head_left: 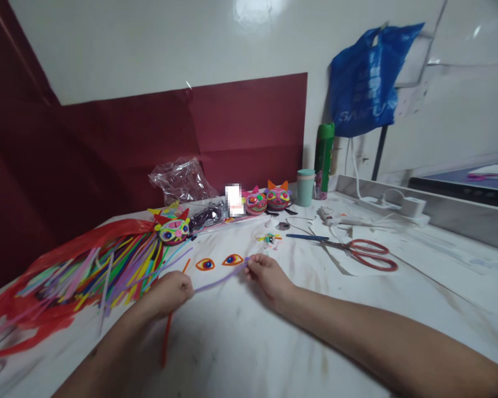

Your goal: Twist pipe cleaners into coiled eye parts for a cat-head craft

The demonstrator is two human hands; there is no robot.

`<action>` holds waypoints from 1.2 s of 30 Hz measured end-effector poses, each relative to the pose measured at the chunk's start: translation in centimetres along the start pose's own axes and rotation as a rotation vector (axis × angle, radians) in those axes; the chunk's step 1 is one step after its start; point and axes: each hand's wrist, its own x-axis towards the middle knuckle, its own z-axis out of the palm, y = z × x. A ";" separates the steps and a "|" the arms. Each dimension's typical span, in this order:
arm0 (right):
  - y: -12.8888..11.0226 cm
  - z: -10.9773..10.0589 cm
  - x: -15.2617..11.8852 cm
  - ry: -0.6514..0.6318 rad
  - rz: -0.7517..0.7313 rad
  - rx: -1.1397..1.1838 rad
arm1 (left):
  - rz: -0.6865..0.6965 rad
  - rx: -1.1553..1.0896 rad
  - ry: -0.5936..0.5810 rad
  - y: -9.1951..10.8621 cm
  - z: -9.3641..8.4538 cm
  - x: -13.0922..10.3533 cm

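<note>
A purple pipe cleaner point(219, 281) stretches between my two hands, bending up toward the right. My left hand point(172, 293) is closed on its left end, and my right hand point(268, 276) pinches the right end. Just beyond it lie two eye shapes, a left eye point(205, 265) and a right eye point(233, 260), each with an orange outline and a blue centre. An orange pipe cleaner point(165, 340) lies on the table, passing under my left hand. To the left, many coloured pipe cleaners point(128, 265) are heaped on a red plastic bag point(66, 243).
Red-handled scissors point(371, 255) and a blue pen-like tool point(307, 237) lie at right. Decorated animal heads stand behind: one at left point(173, 229), two at centre point(278, 196). Near the wall are a pale green cup point(305, 188), a green can point(324, 157) and a power strip point(373, 204).
</note>
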 end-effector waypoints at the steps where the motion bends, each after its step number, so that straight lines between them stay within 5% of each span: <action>1: 0.3 0.1 -0.1 -0.008 0.018 -0.001 | 0.028 0.019 0.006 0.6 0.1 -0.2; 6: 1.0 1.0 -1.5 -0.078 0.061 0.007 | 0.223 -0.054 0.247 5.2 2.6 -1.4; 10: 1.3 1.7 -2.7 -0.171 0.086 0.010 | 0.251 -0.121 0.260 7.0 4.5 -2.0; 15: 0.8 1.8 -3.1 -0.248 0.089 -0.043 | 0.167 -0.333 0.197 6.9 4.3 -2.4; 30: 0.4 1.1 -3.1 -0.310 -0.078 -0.425 | 0.405 0.025 0.333 6.9 4.1 -3.1; 36: 0.2 0.8 -3.4 -0.322 -0.261 -0.714 | 0.313 -0.114 0.226 7.0 4.6 -3.0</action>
